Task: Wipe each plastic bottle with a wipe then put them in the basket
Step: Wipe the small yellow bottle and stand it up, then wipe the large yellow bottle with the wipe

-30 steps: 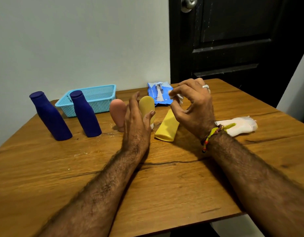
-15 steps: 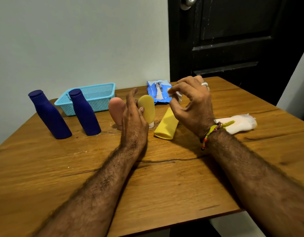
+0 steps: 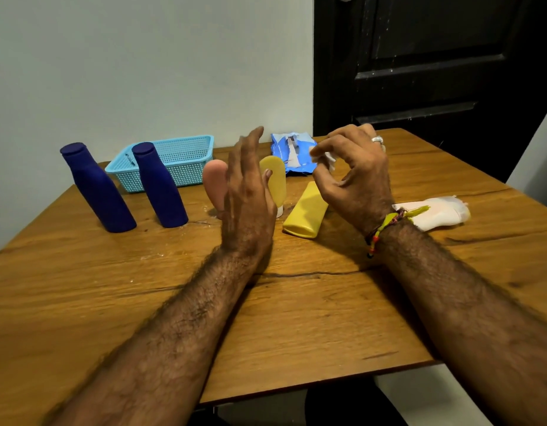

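Two dark blue bottles [image 3: 97, 189] [image 3: 160, 187] stand at the left in front of the light blue basket [image 3: 186, 152]. A pink tube [image 3: 214, 182] and a yellow tube [image 3: 273, 179] stand upright mid-table, and a second yellow tube [image 3: 306, 212] lies on its side. A white bottle [image 3: 444, 212] lies at the right. My left hand [image 3: 247, 192] is raised with straight fingers in front of the upright tubes, holding nothing. My right hand [image 3: 355, 176] pinches a small white wipe [image 3: 327, 158] just in front of the blue wipe pack [image 3: 292, 152].
The wooden table [image 3: 297, 318] has its front edge close to me and a crack running across its middle. A pale wall is behind the basket and a black door [image 3: 435, 56] stands behind the table's far right corner.
My left hand has lifted and its fingers have straightened upward, blurred with motion. My right hand has stayed near the pack, still pinching the wipe.
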